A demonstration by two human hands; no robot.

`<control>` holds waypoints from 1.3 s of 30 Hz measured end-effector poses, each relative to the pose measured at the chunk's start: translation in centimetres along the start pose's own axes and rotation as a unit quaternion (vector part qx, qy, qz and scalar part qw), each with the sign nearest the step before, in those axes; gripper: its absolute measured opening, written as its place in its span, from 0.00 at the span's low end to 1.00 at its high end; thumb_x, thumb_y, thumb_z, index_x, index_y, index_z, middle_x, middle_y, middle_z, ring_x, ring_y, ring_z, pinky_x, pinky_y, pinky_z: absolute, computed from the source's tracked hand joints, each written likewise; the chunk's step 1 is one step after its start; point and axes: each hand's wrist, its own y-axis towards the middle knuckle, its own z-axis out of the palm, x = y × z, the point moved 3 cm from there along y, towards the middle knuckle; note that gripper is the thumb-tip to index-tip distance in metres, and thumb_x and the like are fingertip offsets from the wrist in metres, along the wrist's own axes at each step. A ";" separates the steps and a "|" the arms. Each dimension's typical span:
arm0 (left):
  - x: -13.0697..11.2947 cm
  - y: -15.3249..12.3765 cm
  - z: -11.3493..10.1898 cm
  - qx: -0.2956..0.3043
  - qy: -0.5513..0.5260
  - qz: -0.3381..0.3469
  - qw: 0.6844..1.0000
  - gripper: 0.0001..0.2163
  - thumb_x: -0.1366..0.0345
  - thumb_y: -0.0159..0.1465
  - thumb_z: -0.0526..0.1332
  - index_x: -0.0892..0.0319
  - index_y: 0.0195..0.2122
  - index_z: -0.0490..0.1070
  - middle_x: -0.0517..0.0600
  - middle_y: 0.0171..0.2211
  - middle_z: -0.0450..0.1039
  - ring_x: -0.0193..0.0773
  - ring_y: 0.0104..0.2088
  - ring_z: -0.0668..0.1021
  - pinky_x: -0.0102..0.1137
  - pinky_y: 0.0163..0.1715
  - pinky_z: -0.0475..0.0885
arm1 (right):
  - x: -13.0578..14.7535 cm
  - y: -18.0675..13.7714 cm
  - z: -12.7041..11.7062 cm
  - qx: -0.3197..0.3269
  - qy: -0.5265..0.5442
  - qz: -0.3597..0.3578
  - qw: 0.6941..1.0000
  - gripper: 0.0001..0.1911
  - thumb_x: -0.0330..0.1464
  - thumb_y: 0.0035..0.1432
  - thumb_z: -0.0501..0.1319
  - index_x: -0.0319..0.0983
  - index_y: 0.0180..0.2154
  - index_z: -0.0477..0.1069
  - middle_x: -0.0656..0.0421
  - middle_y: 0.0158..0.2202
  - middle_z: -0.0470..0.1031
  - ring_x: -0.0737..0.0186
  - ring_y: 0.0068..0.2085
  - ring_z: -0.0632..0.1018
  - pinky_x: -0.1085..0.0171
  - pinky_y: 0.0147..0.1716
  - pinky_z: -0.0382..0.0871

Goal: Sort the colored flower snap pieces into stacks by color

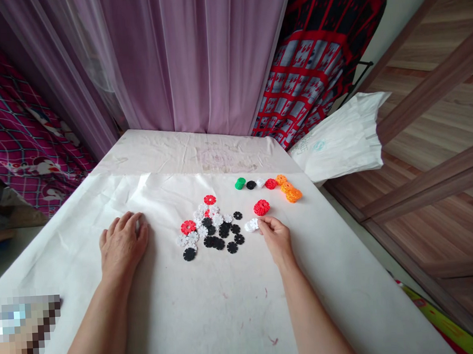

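Note:
My right hand (277, 238) pinches a white notched plastic disc (254, 223) between thumb and fingertips, low over the table; other white discs seem to lie right under it. Just beyond it sits a red pile of discs (261, 207). My left hand (124, 240) lies palm down on the cloth with its fingers loosely out, holding nothing. Between my hands spreads a mixed heap of flower-shaped discs: white ones (203, 230), black ones (219, 244) and a few red ones (188, 227).
Farther back runs a row of piles by colour: green (240, 183), black (251, 185), white (260, 183), red (270, 183) and orange (293, 194). A white cloth (212, 315) covers the table. A white bag (341, 140) stands at the right edge, and purple curtains (199, 62) hang behind.

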 end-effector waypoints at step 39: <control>-0.5 -0.4 -0.3 -0.004 -0.023 -0.017 1.000 0.23 0.56 0.70 0.48 0.59 0.61 0.71 0.58 0.66 0.67 0.56 0.68 0.64 0.54 0.67 0.57 | 2.4 -11.0 10.5 0.211 -0.330 -0.437 0.809 0.08 0.29 0.61 0.64 0.44 0.43 0.77 0.58 0.42 0.79 0.57 0.42 0.76 0.59 0.45 0.70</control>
